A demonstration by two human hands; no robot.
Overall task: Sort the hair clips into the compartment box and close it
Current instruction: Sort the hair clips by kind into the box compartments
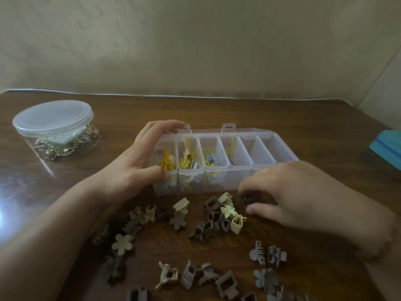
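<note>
The left hand grips the end of the compartment box, steadying it on the counter. The right hand fingers pinch what looks like a dark brown clip beside the box's front wall. Best to lift it clear and drop it into an unfilled compartment.

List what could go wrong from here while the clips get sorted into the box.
1. The right hand pinches a dark clip right by the compartment box; a loose grip could drop it into the wrong compartment.
2. The left hand holds only the box's left end, so a bump might swing the box.
3. Loose clips lie under the right forearm; a sweep could scatter them.
</note>
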